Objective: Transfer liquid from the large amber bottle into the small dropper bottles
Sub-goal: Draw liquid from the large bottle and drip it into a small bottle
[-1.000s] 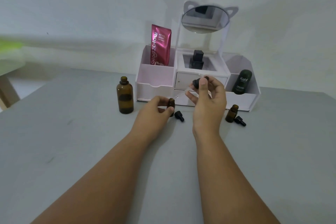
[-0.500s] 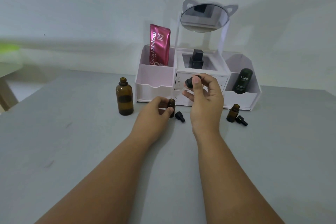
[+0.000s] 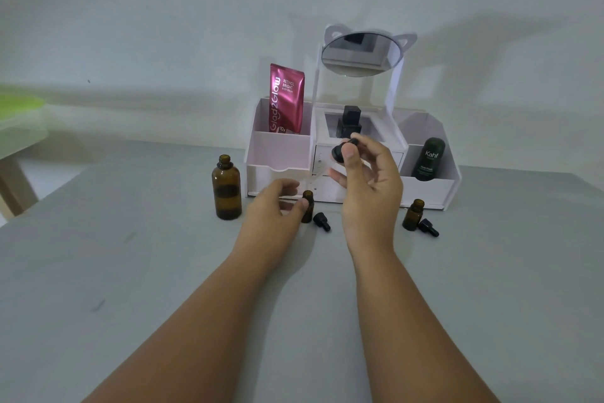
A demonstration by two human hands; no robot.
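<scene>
Right grip [image 3: 366, 173] is pinching the dropper [image 3: 341, 152] above a small dropper bottle [image 3: 307, 206], which the left hand [image 3: 274, 206] is steadying on the worktop [image 3: 130, 272]; large amber bottle [image 3: 226, 188] is standing just left.

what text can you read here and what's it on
"Glad2Glow", "RETINOL BRIGHT", "10x": pink sachet in the organizer's left bin; the small line beneath "BRIGHT" is too blurred.
"Kahf": dark tube in the right bin; the smaller print below is too blurred.
Amber bottles: no text visible.
</scene>
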